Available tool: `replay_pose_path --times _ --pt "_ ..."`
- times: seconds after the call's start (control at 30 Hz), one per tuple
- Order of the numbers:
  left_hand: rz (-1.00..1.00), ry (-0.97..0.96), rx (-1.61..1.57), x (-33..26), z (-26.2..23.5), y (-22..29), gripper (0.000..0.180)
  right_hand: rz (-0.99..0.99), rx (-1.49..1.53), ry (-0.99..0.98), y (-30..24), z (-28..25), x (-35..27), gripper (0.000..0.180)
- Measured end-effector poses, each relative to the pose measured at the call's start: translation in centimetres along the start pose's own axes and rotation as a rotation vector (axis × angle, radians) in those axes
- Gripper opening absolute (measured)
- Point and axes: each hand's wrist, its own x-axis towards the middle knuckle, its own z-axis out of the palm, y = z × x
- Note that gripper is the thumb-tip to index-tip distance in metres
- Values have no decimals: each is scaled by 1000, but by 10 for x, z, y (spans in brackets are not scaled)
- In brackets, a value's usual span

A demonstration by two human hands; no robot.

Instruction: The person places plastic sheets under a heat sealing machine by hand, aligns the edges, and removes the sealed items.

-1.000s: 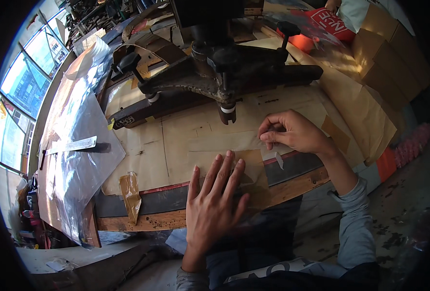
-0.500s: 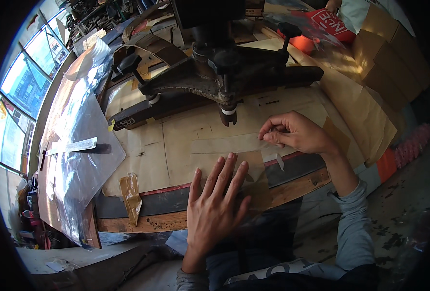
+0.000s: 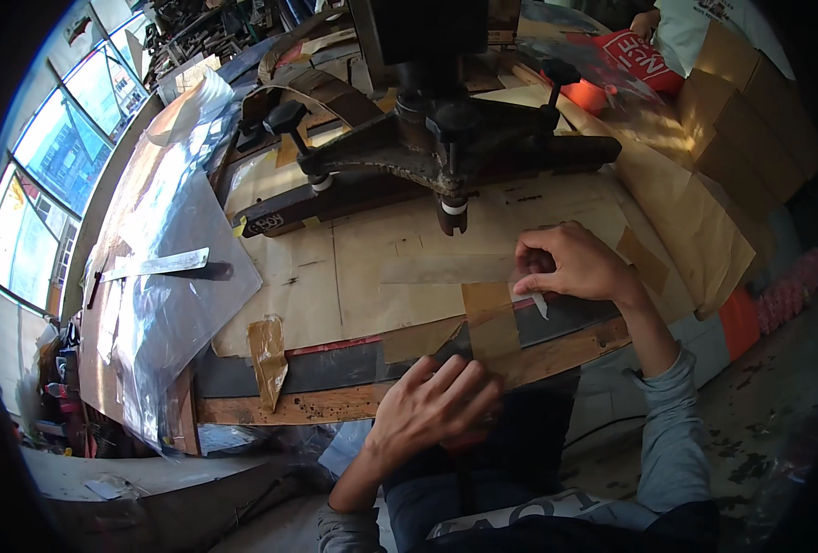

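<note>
My right hand (image 3: pixel 575 264) is over the right part of the pale sheet (image 3: pixel 363 249), with thumb and fingers curled toward each other. What they grip, if anything, I cannot make out. Just below the fingertips a small white slip (image 3: pixel 541 306) sticks up. A clear strip (image 3: pixel 446 269) lies on the sheet to the left of these fingers. My left hand (image 3: pixel 441 401) is closed at the table's front edge, and something reddish shows beneath it. Its grip is mostly hidden. Brown tape (image 3: pixel 492 323) crosses the sheet's front edge between my hands.
A heavy dark metal clamp frame (image 3: pixel 381 152) with a bar spans the sheet. To the left, a metal ruler (image 3: pixel 160 263) rests on clear plastic film (image 3: pixel 174 313). Another brown tape piece (image 3: pixel 267 359) hangs over the wooden edge (image 3: pixel 335 404). Cardboard (image 3: pixel 746 120) stands at right, near another person's hand (image 3: pixel 646 22).
My left hand has lifted off the sheet, drawn back to the front edge and closed from spread fingers. My right hand has shifted slightly right and down. The view has moved a little.
</note>
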Motion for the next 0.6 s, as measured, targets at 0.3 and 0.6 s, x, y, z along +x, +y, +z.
replay_pose_path --times 0.3,0.6 --pt "85 81 151 -9 11 10 21 6 174 -107 9 -40 -39 15" --pt "316 231 235 -31 -16 48 9 6 132 32 -7 -44 -75 10"
